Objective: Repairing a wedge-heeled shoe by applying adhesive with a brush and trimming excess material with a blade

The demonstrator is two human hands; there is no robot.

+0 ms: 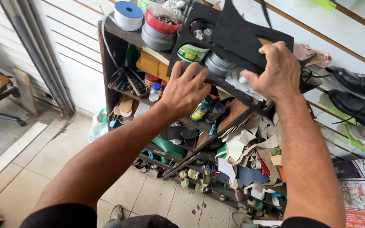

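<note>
Left hand (pixel 185 90) spread flat on black cut-out rubber sheet (pixel 237 36), frame centre | right hand (pixel 272 71) pinching its edge | sheet apparently half-lifted off cluttered wooden shelf (pixel 119 33)

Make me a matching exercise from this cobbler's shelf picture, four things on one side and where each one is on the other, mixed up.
Things:
1. Black sheet
2. White tape roll
3. Black shoes
4. Newspaper

Places:
A. On the wall slats at the right
B. On the floor at the lower right
C. Under both hands, left hand and right hand, on the shelf top
D. At the shelf top's left corner

Pairs: 1-C, 2-D, 3-A, 4-B
</note>
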